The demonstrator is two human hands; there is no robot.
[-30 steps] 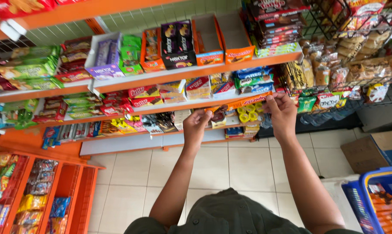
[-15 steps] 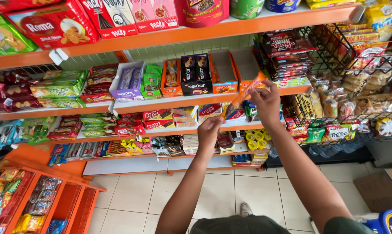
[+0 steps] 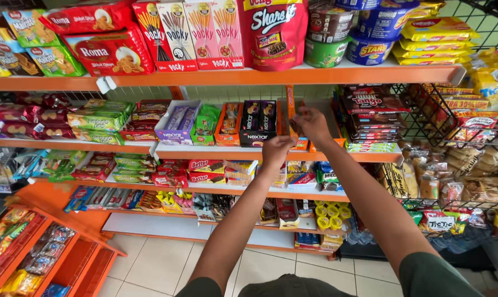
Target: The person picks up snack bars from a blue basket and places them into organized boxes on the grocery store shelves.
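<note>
we are reaching up to the second shelf [image 3: 364,157], our right hand [image 3: 310,124] pinching narrow on the rim of an orange display box [image 3: 296,118], steadying it among the rows. our left hand [image 3: 276,149], at seven o'clock of it, is curling loosely below; whether it is holding anything we cannot tell.

Orange shelf [image 3: 370,157]: orange display box [image 3: 299,144], black snack boxes [image 3: 260,124].
</note>
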